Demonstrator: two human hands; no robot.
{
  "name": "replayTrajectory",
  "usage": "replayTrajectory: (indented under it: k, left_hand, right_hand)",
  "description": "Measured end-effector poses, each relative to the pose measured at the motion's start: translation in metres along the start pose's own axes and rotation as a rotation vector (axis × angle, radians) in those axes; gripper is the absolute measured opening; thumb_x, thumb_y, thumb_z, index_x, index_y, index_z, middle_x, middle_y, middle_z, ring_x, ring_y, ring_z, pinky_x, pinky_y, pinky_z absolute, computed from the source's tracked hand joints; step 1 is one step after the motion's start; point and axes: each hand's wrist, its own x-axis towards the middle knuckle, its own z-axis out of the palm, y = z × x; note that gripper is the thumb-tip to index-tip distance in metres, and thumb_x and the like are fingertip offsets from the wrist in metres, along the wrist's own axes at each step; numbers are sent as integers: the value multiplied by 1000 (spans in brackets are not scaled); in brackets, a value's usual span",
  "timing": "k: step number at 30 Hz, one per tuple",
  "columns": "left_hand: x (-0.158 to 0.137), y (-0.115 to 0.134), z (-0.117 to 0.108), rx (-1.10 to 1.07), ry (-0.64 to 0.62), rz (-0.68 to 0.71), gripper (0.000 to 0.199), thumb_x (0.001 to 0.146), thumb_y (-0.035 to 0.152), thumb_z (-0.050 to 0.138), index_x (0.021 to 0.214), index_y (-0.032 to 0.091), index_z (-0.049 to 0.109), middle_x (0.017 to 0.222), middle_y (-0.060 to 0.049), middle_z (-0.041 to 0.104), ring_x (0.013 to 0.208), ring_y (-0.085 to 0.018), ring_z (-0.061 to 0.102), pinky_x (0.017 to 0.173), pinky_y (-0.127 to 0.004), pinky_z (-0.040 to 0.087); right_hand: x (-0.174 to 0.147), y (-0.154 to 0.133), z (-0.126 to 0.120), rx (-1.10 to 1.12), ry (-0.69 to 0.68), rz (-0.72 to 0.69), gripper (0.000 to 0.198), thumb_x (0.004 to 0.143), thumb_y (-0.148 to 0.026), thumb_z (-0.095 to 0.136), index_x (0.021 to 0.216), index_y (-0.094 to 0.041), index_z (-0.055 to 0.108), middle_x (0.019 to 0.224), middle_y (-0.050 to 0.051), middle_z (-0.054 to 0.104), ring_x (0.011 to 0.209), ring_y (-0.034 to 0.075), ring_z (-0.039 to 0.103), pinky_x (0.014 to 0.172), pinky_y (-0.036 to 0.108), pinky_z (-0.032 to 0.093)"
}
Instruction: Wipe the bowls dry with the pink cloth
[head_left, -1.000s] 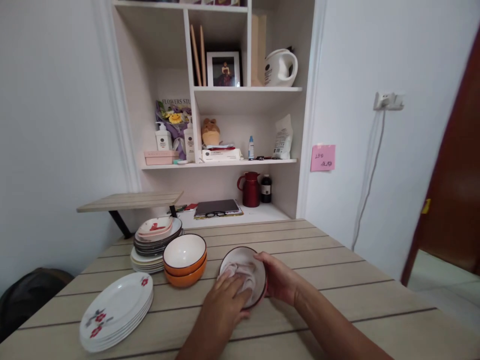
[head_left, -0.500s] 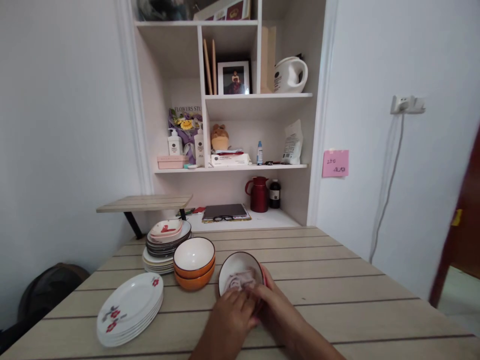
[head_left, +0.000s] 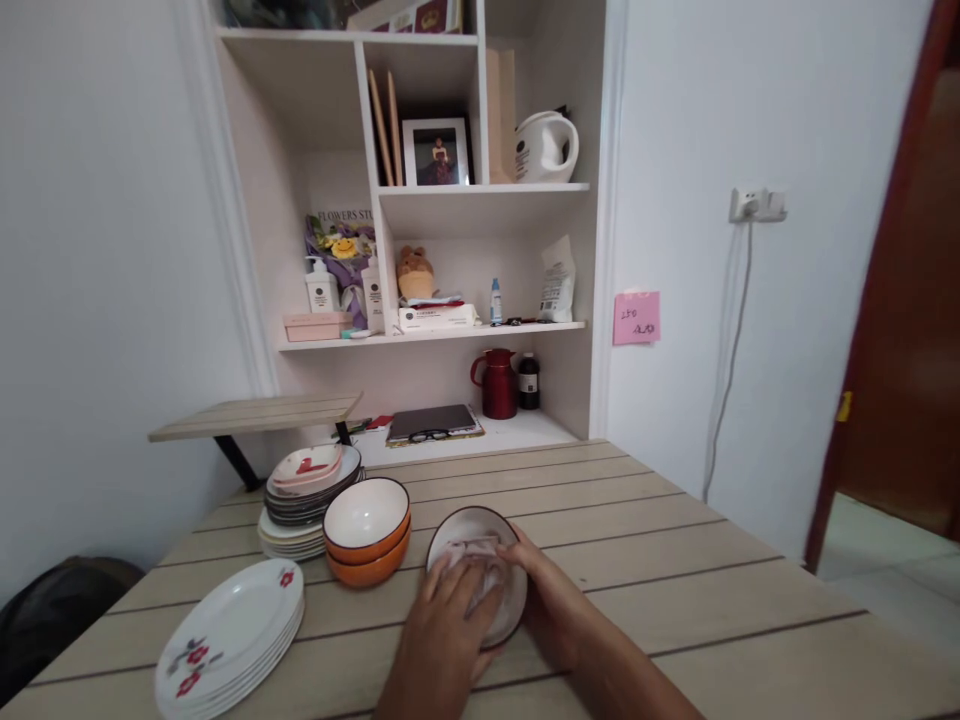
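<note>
Holding the cloth (head_left: 474,548) down, the left hand (head_left: 448,608) now spreads farther into the dark-rimmed bowl (head_left: 466,522) the right hand (head_left: 546,582) grips, wiping apparently continuing.

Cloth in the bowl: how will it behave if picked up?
Probably floppy: the cloth bunches into soft folds under the left hand. Likely light, since it looks like thin fabric. Unlikely to roll if pushed, as its crumpled shape is irregular and the bowl surrounds it.
</note>
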Motion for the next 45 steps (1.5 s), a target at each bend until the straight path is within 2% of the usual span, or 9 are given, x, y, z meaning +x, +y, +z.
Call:
replayTrajectory:
  k: [5, 9, 14, 20, 26, 33, 37, 40, 45]
  left_hand:
    - [-4, 2, 7, 90, -49, -107, 87, 62, 38, 97, 138, 22, 59, 143, -15, 64, 126, -38, 64, 106, -56, 54]
    - [-4, 3, 13, 168, -1, -62, 64, 76, 33, 90, 132, 18, 63, 131, -15, 72, 115, -35, 71, 95, -48, 60]
    - [-2, 3, 12, 147, 81, -13, 34, 96, 23, 69, 129, 18, 65, 126, -11, 75, 113, -29, 73, 97, -45, 60]
    - [0, 1, 7, -6, 152, -23, 30, 105, 16, 49, 130, 23, 65, 124, -4, 75, 114, -20, 70, 111, -42, 50]
    - [7, 4, -6, -201, -3, -57, 38, 95, 18, 68, 132, 26, 61, 124, -1, 75, 112, -21, 69, 108, -43, 50]
    - [0, 11, -4, -109, -85, -252, 79, 71, 18, 90, 141, 21, 53, 127, -10, 70, 115, -31, 66, 102, -51, 52]
    - [2, 13, -7, -85, -119, -312, 68, 66, 18, 93, 127, 25, 64, 117, -7, 69, 108, -31, 66, 95, -50, 55]
    - [6, 13, -10, -76, -74, -336, 61, 65, 16, 92, 119, 25, 68, 124, -8, 66, 117, -34, 63, 103, -55, 52]
    - [7, 12, -6, -92, -58, -234, 60, 76, 7, 77, 133, 16, 59, 143, -15, 62, 133, -35, 57, 112, -56, 48]
  right_hand:
    - [-1, 1, 3, 28, -29, -24, 62, 66, -27, 79, 126, -25, 66, 109, 5, 81, 105, 30, 71, 97, 42, 48]
    - [0, 4, 2, 59, 28, -39, 70, 68, -28, 78, 136, -29, 60, 108, 4, 81, 98, 29, 72, 91, 41, 50]
    - [-2, 7, 2, 84, 35, -58, 87, 69, -28, 82, 149, -31, 48, 109, 5, 80, 98, 29, 71, 85, 39, 52]
    - [-1, 12, 7, 119, 24, -120, 82, 65, -24, 87, 141, -28, 55, 100, 4, 81, 95, 27, 71, 88, 36, 52]
    - [6, 16, 3, 106, 78, -118, 50, 68, -31, 83, 115, -24, 66, 90, 4, 79, 86, 27, 71, 82, 37, 52]
    - [7, 16, 1, -43, 29, -146, 60, 68, -29, 83, 126, -25, 65, 109, 5, 79, 104, 29, 70, 95, 38, 49]
    - [4, 14, 5, -73, 27, -164, 62, 69, -29, 81, 128, -25, 64, 111, 6, 78, 102, 29, 70, 93, 38, 50]
    - [5, 14, 4, -2, 65, -146, 67, 69, -31, 81, 133, -26, 59, 109, 6, 79, 101, 30, 71, 92, 40, 51]
    - [7, 18, -1, -23, 85, -239, 70, 68, -30, 82, 135, -28, 60, 115, 7, 76, 107, 31, 69, 94, 41, 51]
